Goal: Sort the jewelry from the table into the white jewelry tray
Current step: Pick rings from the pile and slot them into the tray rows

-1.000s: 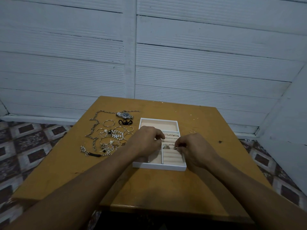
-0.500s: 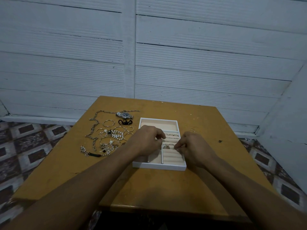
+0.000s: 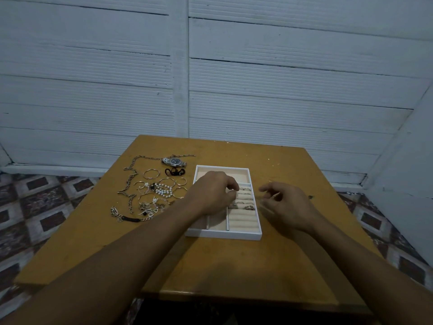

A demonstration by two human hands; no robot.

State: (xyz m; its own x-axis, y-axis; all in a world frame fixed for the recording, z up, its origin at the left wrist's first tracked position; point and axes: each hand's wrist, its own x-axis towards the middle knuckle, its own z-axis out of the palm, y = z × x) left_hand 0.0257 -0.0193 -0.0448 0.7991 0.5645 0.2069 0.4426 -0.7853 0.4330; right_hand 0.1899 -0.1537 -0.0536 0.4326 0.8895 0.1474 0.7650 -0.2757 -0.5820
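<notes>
The white jewelry tray (image 3: 222, 236) sits mid-table, and several rings (image 3: 246, 207) are tucked in its cream ring rolls. My left hand (image 3: 212, 195) hovers over the tray's middle with fingers curled; nothing shows in them. My right hand (image 3: 289, 206) is just right of the tray above the table, fingers apart and blurred, holding nothing. Left of the tray lies loose jewelry: a steel watch (image 3: 174, 161), a long chain necklace (image 3: 131, 177), thin bangles (image 3: 151, 173), a pearl bracelet (image 3: 164, 190) and a chain bracelet with a black part (image 3: 127, 218).
The yellow wooden table (image 3: 234, 266) stands against a white plank wall (image 3: 281, 90). A black hair tie (image 3: 174, 171) lies by the watch. Patterned floor tiles (image 3: 46, 207) show on both sides. My forearms cross the table's near half.
My right hand has left the ring rolls and moved right, off the tray, with its fingers now apart. My left hand has stayed over the tray.
</notes>
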